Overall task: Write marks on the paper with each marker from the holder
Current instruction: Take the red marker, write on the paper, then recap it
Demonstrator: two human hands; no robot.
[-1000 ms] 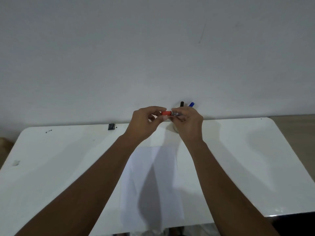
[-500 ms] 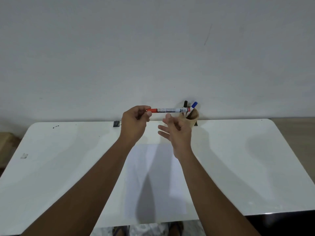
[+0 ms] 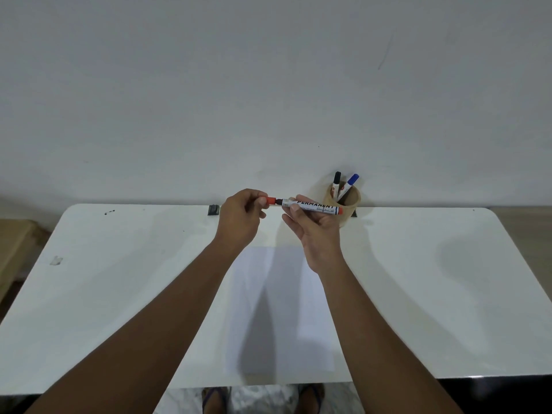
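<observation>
Both hands raised — left hand fingers pinch the red cap, right hand fingers grip the marker.

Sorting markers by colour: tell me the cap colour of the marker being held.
Orange-red: the cap, in the left hand, shows best in the head view.

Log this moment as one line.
left hand: pulling red cap | right hand: holding marker | holder: two markers | paper: no marks visible
</observation>
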